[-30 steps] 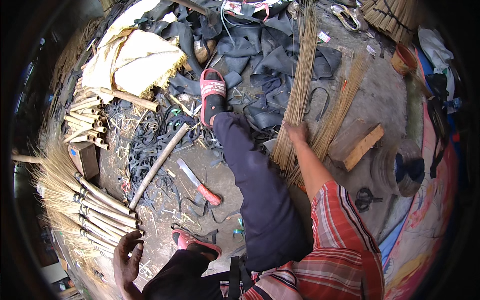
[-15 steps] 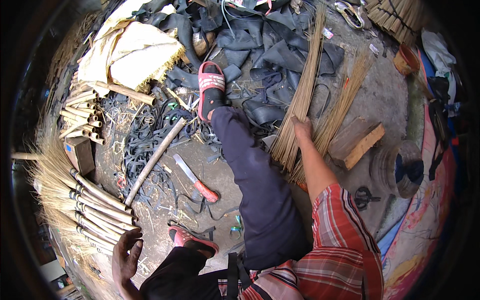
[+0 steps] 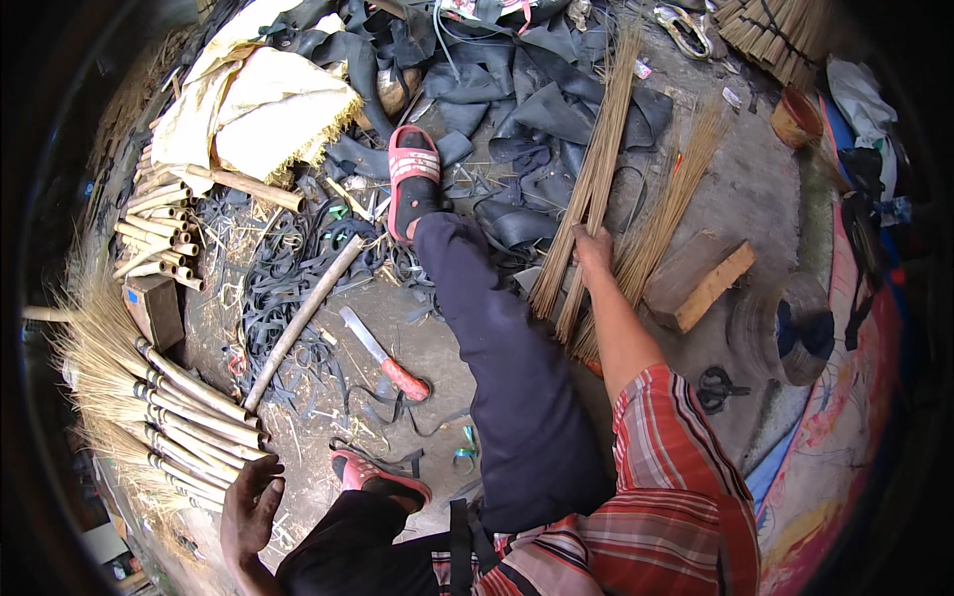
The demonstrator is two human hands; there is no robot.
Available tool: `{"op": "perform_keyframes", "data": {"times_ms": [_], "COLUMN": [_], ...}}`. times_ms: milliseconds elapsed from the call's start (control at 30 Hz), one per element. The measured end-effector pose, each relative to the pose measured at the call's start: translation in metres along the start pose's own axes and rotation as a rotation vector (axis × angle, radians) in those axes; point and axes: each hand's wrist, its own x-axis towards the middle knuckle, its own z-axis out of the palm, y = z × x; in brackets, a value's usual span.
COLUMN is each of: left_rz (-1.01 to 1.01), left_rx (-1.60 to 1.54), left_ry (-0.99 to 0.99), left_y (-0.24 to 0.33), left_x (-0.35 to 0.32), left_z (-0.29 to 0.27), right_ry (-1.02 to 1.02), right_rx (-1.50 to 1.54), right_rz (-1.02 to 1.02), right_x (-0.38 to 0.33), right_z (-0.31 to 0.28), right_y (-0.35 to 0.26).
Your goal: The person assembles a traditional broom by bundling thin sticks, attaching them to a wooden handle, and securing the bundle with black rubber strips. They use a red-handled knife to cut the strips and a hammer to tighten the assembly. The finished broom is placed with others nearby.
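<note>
My right hand (image 3: 593, 248) is closed around a long bundle of thin straw-coloured sticks (image 3: 588, 189) that lies on the ground beside my outstretched leg (image 3: 487, 328). A second, looser bundle of sticks (image 3: 668, 204) lies just to the right of it. My left hand (image 3: 250, 507) rests flat on the dirt at the lower left, fingers spread, right beside the handles of a row of finished brooms (image 3: 149, 397). A knife with a red handle (image 3: 386, 356) lies on the ground between my legs.
Black rubber strips (image 3: 278, 288) and rubber tube pieces (image 3: 537, 89) cover the ground ahead. A long wooden stick (image 3: 303, 318), short cut canes (image 3: 159, 228), a wooden block (image 3: 701, 283), a roll of rubber (image 3: 785, 333), scissors (image 3: 714, 387) and a pale sack (image 3: 268, 104) lie around.
My right hand has slid the stick bundle slightly along the ground; the view has shifted a little. My left hand stays on the dirt.
</note>
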Motion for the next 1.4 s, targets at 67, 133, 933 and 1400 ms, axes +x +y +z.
{"op": "perform_keyframes", "data": {"times_ms": [67, 133, 933, 1400], "left_rz": [-0.005, 0.006, 0.108, 0.077], "left_rx": [0.003, -0.003, 0.001, 0.019], "left_ry": [-0.013, -0.02, -0.035, -0.035], "left_y": [0.0, 0.0, -0.001, -0.002], "left_x": [0.0, -0.001, -0.012, -0.006], "left_z": [0.0, -0.001, 0.0, 0.0], "right_ry": [0.125, 0.191, 0.298, 0.188], "right_rx": [-0.158, -0.253, -0.471, -0.305], "right_rz": [-0.233, -0.205, 0.051, 0.27], "right_x": [-0.007, -0.012, -0.036, -0.032], "right_z": [-0.002, -0.003, -0.146, -0.125], "right_y": [-0.011, -0.023, 0.043, 0.07]}}
